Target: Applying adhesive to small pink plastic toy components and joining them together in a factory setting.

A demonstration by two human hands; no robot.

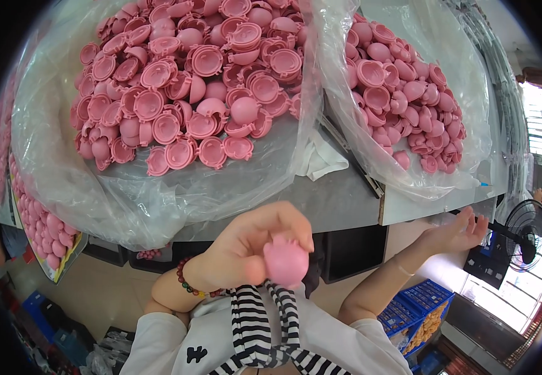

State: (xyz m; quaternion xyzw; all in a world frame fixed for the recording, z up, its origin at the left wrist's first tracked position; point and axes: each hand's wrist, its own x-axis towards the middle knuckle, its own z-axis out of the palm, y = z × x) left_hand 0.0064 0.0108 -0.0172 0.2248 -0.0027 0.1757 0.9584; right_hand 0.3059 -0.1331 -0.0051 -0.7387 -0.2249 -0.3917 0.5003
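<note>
My left hand [246,240] is raised close under the camera and grips a pink round plastic shell [285,261] between thumb and fingers. A bead bracelet sits on that wrist. My right hand [458,231] is stretched out to the right below the table edge, fingers spread and empty. On the grey table [340,200] in front lie two clear plastic bags: the left bag holds a big heap of pink half shells [190,87], the right bag holds another heap of pink shells [402,87].
A white cloth [321,159] lies between the two bags. A box of pink shells [46,231] stands at the lower left. A black fan [527,228] and blue crates [424,306] are at the right, near the floor.
</note>
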